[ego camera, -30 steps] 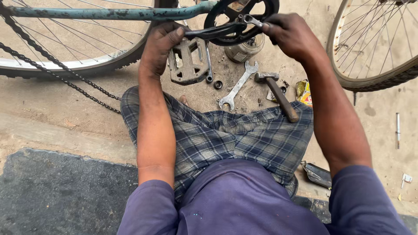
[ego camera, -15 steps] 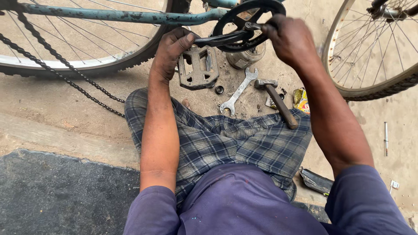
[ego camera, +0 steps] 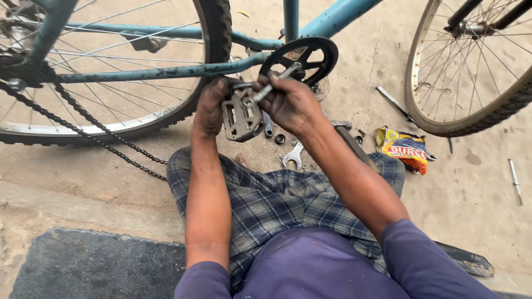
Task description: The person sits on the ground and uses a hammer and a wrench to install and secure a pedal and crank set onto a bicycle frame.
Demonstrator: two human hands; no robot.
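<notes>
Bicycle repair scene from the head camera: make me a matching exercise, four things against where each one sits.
Things:
1. pedal
2. wrench
3. snack packet
4. chain

Places:
A. hanging loose below the rear wheel
B. on the ground near the front wheel
C. between the two hands
D. on the ground just beyond the checked cloth

Pairs: 1-C, 2-D, 3-B, 4-A

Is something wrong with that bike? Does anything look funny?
Yes. The chain hangs slack off the black chainring and trails onto the ground. A pedal is loose in the left hand, and a wrench lies on the ground.
</notes>
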